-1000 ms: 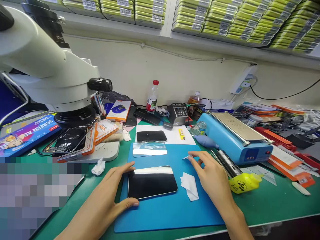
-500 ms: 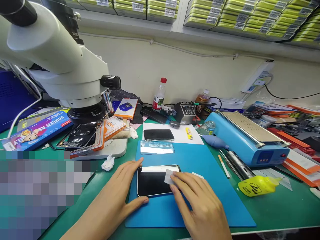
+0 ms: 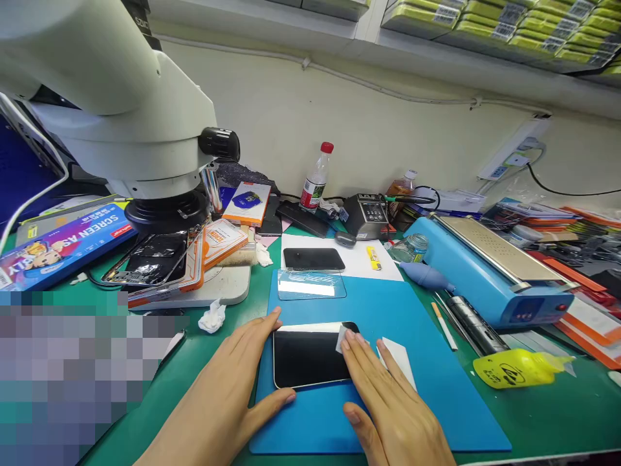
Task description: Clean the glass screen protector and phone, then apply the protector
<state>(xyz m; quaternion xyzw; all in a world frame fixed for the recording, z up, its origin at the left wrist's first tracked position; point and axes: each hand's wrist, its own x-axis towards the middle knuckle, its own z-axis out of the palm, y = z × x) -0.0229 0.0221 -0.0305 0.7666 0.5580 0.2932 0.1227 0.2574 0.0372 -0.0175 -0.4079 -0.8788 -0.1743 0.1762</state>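
Note:
A smartphone with a dark screen and a light frame lies flat on a blue mat. My left hand clasps its left end, thumb by the near edge and fingers by the far left corner. Under the fingertips of my right hand, a small white wipe is pressed on the right part of the screen. The right fingers lie straight and the thumb stands apart. A white sheet shows partly beneath that hand. Behind the phone lies a clear glass panel, with a second dark phone beyond it.
A microscope towers at left over boxes and an opened device. To the right sit a blue heating plate, an air blower, a cigarette and a yellow bottle. Crumpled tissue lies left of the mat.
My right hand has slid right along the screen with the wipe, its fingers now flatter. More of the white sheet shows. My left hand stays at the phone's left end. The view has shifted slightly.

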